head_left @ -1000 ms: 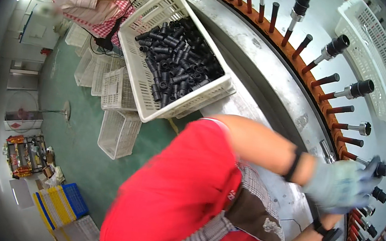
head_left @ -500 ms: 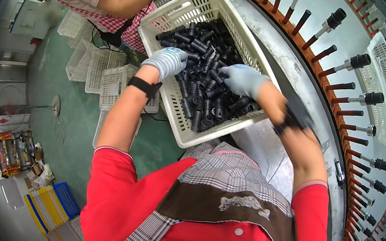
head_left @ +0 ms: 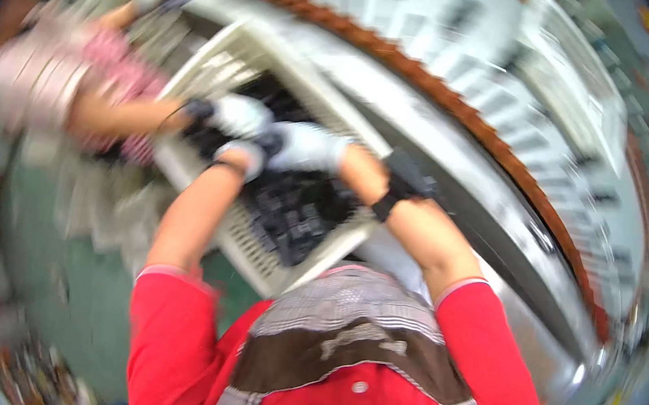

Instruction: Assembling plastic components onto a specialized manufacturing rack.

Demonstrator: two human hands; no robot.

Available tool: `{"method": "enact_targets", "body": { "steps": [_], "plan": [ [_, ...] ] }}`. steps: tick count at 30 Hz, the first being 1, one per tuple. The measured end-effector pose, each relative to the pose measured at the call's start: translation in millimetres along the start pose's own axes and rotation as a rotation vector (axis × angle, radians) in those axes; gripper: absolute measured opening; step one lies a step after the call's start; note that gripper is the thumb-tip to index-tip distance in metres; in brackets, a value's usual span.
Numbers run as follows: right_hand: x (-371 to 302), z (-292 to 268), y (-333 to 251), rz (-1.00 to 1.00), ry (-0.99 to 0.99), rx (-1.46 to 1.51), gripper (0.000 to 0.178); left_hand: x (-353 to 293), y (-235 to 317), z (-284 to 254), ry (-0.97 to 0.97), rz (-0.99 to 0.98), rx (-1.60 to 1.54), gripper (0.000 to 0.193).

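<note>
"What's new in the head view?"

"The left hand (head_left: 247,157) and right hand (head_left: 309,148) are now close together over the white basket (head_left: 252,254). Half a second ago they were apart. A co-worker's gloved hand (head_left: 239,116) has come in right beside them."

"What does that mean for the work?"

"I think all three hands are busy in one spot, so there's little room."

"Where are the black pieces?"

"The black pieces (head_left: 290,214) lie in a heap inside the basket."

"Is anything held?"

"A dark thing (head_left: 269,144) shows between the left and right hand. Maybe it's a piece. It's too blurry to tell who holds it, or how wide either hand's fingers are."
</note>
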State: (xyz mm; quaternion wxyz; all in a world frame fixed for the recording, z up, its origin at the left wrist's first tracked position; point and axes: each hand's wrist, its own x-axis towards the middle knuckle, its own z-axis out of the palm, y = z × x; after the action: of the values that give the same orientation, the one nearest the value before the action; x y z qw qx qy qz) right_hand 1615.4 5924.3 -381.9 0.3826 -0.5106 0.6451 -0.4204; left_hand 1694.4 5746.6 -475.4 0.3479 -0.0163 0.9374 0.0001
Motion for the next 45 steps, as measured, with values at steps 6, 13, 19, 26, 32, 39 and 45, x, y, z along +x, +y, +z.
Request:
{"method": "enact_targets", "body": {
  "steps": [6, 13, 19, 26, 32, 39, 45],
  "plan": [
    [-229, -35, -122, 0.128, 0.480, 0.225, 0.036, -3, 53, 14, -0.012, 0.108, 0.202, 0.029],
    [-527, 38, -129, 0.386, 1.455, 0.609, 0.029, -102, 182, -128, 0.108, 0.432, -0.317, 0.028],
    [-651, 109, -126, 0.314, 1.400, 0.422, 0.028, -210, 388, -187, 0.082, 0.846, -1.000, 0.019],
    [-751, 116, -156, 0.313, 1.930, 0.527, 0.035, -232, 670, -167, -0.053, 1.317, -0.859, 0.024],
    [-880, 119, -139, 0.314, 2.157, 0.481, 0.028, -257, 851, -194, 0.321, 1.244, -0.947, 0.025],
    [-958, 42, -154, 0.159, 2.163, 0.297, 0.036, -252, 934, -185, 0.294, 1.190, -0.963, 0.021],
    [-965, 37, -84, 0.300, 1.637, 0.332, 0.045, -251, 958, -107, 0.348, 1.277, -0.646, 0.084]
  ]
}}
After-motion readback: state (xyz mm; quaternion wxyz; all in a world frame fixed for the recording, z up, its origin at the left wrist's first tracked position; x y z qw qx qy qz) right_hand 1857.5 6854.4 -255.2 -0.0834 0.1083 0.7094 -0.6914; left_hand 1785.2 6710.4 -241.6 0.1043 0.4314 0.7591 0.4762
